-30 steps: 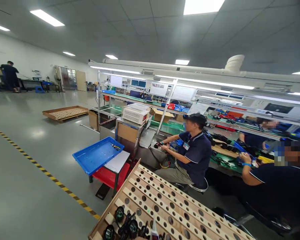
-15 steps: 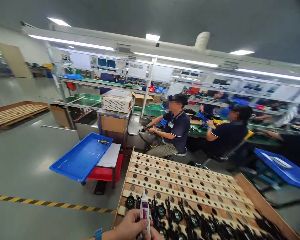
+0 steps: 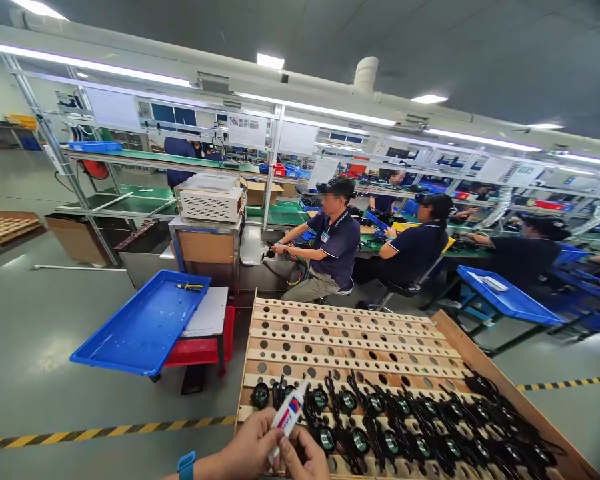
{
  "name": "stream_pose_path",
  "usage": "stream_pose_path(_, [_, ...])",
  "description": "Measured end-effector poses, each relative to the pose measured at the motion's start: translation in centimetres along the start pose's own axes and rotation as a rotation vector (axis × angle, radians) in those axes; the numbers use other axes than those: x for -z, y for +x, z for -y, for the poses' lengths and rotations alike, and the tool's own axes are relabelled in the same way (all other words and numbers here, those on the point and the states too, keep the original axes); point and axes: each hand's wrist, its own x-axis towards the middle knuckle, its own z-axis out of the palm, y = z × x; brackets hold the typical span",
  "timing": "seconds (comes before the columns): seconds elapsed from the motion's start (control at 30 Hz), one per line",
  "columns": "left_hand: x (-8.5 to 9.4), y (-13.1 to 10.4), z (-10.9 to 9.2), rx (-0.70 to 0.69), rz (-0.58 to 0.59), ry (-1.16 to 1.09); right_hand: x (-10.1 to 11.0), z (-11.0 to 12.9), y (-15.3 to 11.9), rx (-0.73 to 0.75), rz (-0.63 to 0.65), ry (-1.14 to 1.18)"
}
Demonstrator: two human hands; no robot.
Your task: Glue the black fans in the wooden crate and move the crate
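Observation:
A white squeeze tube (image 3: 289, 417) with a long pointed nozzle and a red and blue label is tilted up to the right, low in the view. My left hand (image 3: 250, 443), with a blue wristband, pinches it between thumb and fingers. Curled at the tube's lower end, my right hand (image 3: 305, 459) has its thumb and fingers closed against it. Just beyond lie rows of round black devices with coiled black cables (image 3: 347, 401), set in a wooden rack (image 3: 330, 343) with round holes.
Left of the rack, a blue tray (image 3: 130, 333) holding yellow-handled pliers (image 3: 190, 288) rests on a small cart with a red lower tray (image 3: 195, 352). Seated co-workers (image 3: 330, 243) work along the bench behind. Another blue tray (image 3: 510, 297) stands at right.
My view has turned to the right and steadied, showing more of the rack. The tube has tipped from nearly upright to leaning right, still in my hands.

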Motion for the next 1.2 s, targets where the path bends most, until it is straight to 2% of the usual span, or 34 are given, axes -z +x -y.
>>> stream_pose_path(0.07, [-1.4,0.0,-0.8,0.069,0.127,0.061,0.8,0.4,0.2,-0.071,0.015,0.053])
stream_pose_path(0.13, [-2.6,0.3,-1.0,0.118,0.183,0.106,1.9,0.3,0.4,-0.114,0.004,0.103])
stream_pose_path(0.3, [-5.5,2.3,0.6,0.109,0.073,0.116,5.3,-1.6,1.0,-0.153,0.005,0.241])
stream_pose_path(0.47, [-8.9,4.7,1.6,0.078,-0.011,0.200,9.2,-3.2,1.8,-0.147,0.047,0.249])
stream_pose_path(0.7, [-13.7,7.1,1.3,0.250,0.029,0.141,13.9,-3.0,2.0,-0.217,-0.020,0.321])
stream_pose_path(0.8, [-14.9,8.0,1.9,0.299,-0.027,0.043,16.3,-3.0,2.1,-0.222,0.002,0.267])
stream_pose_path(0.87, [-15.2,8.6,2.4,0.338,-0.115,-0.026,18.0,-3.7,2.3,-0.096,-0.042,0.075])
stream_pose_path(0.97, [-15.1,9.5,3.1,0.413,-0.209,-0.091,19.9,-5.7,2.7,0.223,-0.139,-0.326])
stream_pose_path(1.03, [-15.0,10.0,3.6,0.476,-0.160,-0.112,20.6,-7.2,3.0,0.425,-0.121,-0.522])
stream_pose_path(1.1, [-15.1,10.5,4.0,0.542,-0.061,-0.124,20.9,-8.5,3.5,0.581,-0.074,-0.647])
stream_pose_path(1.2, [-14.7,11.7,4.3,0.597,0.083,-0.135,21.3,-9.9,4.6,0.700,-0.035,-0.697])
